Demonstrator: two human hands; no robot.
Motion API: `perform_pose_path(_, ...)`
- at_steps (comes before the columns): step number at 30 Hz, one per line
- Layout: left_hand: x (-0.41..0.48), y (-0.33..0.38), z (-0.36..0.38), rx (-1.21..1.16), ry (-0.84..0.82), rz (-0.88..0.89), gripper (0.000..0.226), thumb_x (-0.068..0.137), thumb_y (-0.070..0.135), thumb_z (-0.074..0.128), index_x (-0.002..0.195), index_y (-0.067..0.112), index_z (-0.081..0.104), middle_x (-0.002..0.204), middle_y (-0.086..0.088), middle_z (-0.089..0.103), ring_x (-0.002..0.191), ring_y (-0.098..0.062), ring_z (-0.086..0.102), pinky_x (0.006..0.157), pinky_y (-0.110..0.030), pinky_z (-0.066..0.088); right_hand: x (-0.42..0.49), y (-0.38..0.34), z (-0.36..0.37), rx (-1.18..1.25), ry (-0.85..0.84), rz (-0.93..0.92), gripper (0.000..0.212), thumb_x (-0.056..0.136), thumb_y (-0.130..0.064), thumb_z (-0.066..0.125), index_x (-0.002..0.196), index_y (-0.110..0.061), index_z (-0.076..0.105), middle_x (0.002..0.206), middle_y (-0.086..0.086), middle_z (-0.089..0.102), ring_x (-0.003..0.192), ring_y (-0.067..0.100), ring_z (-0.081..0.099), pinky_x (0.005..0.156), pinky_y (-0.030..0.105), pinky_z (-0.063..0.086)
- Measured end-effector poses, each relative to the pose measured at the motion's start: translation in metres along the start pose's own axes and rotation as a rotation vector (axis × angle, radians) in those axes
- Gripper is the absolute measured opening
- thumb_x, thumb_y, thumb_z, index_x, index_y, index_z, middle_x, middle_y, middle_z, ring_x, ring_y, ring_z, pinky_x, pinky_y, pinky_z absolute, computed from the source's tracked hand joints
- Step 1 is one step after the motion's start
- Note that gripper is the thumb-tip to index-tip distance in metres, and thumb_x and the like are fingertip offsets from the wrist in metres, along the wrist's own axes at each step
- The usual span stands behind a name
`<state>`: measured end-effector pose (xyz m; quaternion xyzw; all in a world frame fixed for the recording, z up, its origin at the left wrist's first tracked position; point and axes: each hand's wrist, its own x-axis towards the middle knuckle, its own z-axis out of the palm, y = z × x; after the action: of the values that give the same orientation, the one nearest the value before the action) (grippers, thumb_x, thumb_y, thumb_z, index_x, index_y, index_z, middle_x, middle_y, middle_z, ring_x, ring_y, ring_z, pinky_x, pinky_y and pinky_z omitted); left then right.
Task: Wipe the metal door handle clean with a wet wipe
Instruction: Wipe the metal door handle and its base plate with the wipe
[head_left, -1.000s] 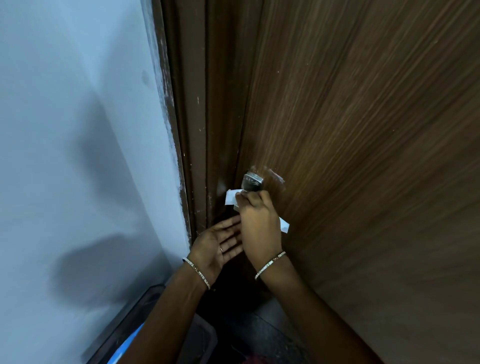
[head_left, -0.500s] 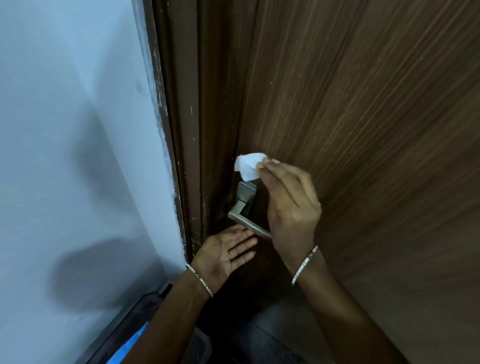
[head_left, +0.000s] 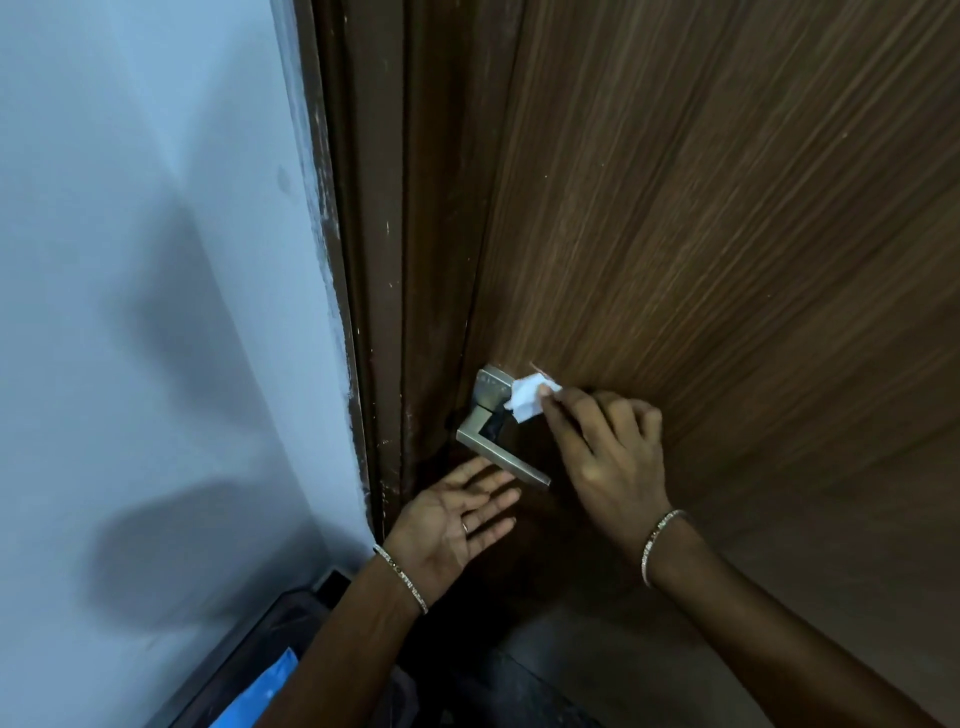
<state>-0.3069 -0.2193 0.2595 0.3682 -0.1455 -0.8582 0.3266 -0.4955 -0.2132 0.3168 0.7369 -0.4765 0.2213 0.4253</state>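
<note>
A square-edged metal door handle (head_left: 501, 457) sticks out of the brown wooden door (head_left: 727, 260), its lever running down to the right. My right hand (head_left: 608, 452) pinches a small folded white wet wipe (head_left: 530, 399) and presses it against the handle's square base plate at the top. My left hand (head_left: 457, 525) is held flat and palm up just under the lever's free end, fingers spread, holding nothing. Both wrists wear thin bracelets.
A dark brown door frame (head_left: 384, 260) runs along the door's left edge, beside a pale blue wall (head_left: 156, 312). At the bottom left stands a dark bin (head_left: 291, 634) with something blue (head_left: 265, 691) inside. Dark floor shows below.
My right hand has brought the wipe down from above the handle onto its base plate. One second ago that hand covered the lever. The left hand has stayed under the handle.
</note>
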Motion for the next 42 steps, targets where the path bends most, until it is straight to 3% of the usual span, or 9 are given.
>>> perform_pose_path(7, -0.003, 0.002, 0.000, 0.034, -0.010, -0.009, 0.049, 0.089, -0.010, 0.039, 0.122, 0.020, 0.060, 0.112, -0.004, 0.075, 0.097, -0.017, 0.074, 0.074, -0.034, 0.056, 0.048, -0.016, 0.022, -0.096, 0.231, 0.127, 0.018, 0.096, -0.020, 0.067, 0.108, -0.027, 0.078, 0.091, -0.009, 0.074, 0.091, 0.015, 0.053, 0.082, 0.041, 0.034)
perform_pose_path(14, -0.002, 0.002, -0.006, 0.050, -0.056, -0.032, 0.055, 0.084, -0.011, 0.040, 0.122, 0.022, 0.062, 0.119, -0.004, 0.073, 0.105, -0.018, 0.072, 0.076, -0.034, 0.058, -0.022, -0.018, 0.011, -0.071, -0.017, 0.145, 0.028, 0.104, -0.021, 0.050, 0.115, -0.029, 0.074, 0.097, -0.009, 0.073, 0.097, 0.018, 0.051, 0.084, 0.043, 0.031)
perform_pose_path(19, -0.001, 0.002, -0.006, 0.037, -0.064, -0.030, 0.061, 0.076, -0.011, 0.045, 0.126, 0.021, 0.060, 0.118, -0.005, 0.073, 0.102, -0.019, 0.073, 0.074, -0.034, 0.059, 0.038, -0.034, 0.026, 0.053, 0.043, 0.182, 0.020, 0.096, -0.018, 0.062, 0.111, -0.018, 0.075, 0.097, -0.002, 0.071, 0.090, 0.021, 0.056, 0.077, 0.041, 0.036)
perform_pose_path(23, 0.000, 0.003, -0.005, 0.090, -0.060, -0.021, 0.059, 0.083, -0.013, 0.037, 0.125, 0.021, 0.060, 0.112, -0.002, 0.075, 0.095, -0.016, 0.074, 0.077, -0.034, 0.057, 0.051, -0.052, 0.030, 0.155, -0.054, 0.161, 0.024, 0.086, -0.001, 0.070, 0.110, -0.001, 0.075, 0.096, 0.009, 0.071, 0.078, 0.025, 0.063, 0.066, 0.035, 0.047)
perform_pose_path(28, 0.002, 0.004, -0.008, 0.082, -0.075, -0.027, 0.057, 0.083, -0.012, 0.037, 0.124, 0.020, 0.062, 0.117, -0.004, 0.073, 0.104, -0.019, 0.070, 0.082, -0.035, 0.055, 0.030, -0.048, 0.013, 0.234, -0.151, 0.282, 0.036, 0.083, 0.001, 0.071, 0.119, 0.001, 0.070, 0.102, 0.011, 0.069, 0.084, 0.025, 0.063, 0.066, 0.030, 0.055)
perform_pose_path(32, 0.006, 0.003, -0.009, 0.063, -0.095, -0.019, 0.059, 0.075, -0.011, 0.042, 0.121, 0.021, 0.062, 0.100, 0.001, 0.076, 0.087, -0.015, 0.073, 0.074, -0.034, 0.057, 0.035, -0.063, 0.006, 0.287, -0.272, 0.371, 0.051, 0.074, -0.001, 0.077, 0.123, 0.002, 0.066, 0.111, 0.012, 0.065, 0.091, 0.025, 0.060, 0.074, 0.028, 0.055)
perform_pose_path(37, 0.011, -0.001, -0.012, 0.036, -0.092, 0.009, 0.049, 0.060, -0.006, 0.051, 0.101, 0.016, 0.067, 0.083, -0.004, 0.074, 0.074, -0.016, 0.072, 0.068, -0.034, 0.059, 0.060, -0.081, 0.022, 0.281, -0.344, 0.299, 0.026, 0.079, -0.005, 0.070, 0.105, -0.004, 0.074, 0.111, 0.010, 0.068, 0.105, 0.028, 0.059, 0.091, 0.035, 0.050)
perform_pose_path(39, 0.013, -0.001, -0.014, 0.047, -0.092, 0.010, 0.051, 0.062, -0.006, 0.049, 0.105, 0.016, 0.066, 0.083, -0.004, 0.073, 0.074, -0.016, 0.071, 0.072, -0.035, 0.058, 0.056, -0.085, 0.028, 0.291, -0.339, 0.252, 0.016, 0.077, 0.001, 0.076, 0.093, -0.001, 0.078, 0.109, 0.014, 0.073, 0.108, 0.032, 0.067, 0.090, 0.040, 0.054)
perform_pose_path(42, 0.013, 0.001, -0.016, 0.058, -0.124, -0.001, 0.063, 0.064, -0.007, 0.049, 0.120, 0.018, 0.064, 0.093, -0.002, 0.075, 0.083, -0.016, 0.074, 0.072, -0.034, 0.059, 0.048, -0.073, 0.029, 0.316, -0.260, 0.183, 0.017, 0.085, -0.002, 0.069, 0.099, 0.002, 0.077, 0.113, 0.010, 0.075, 0.113, 0.026, 0.065, 0.089, 0.036, 0.058)
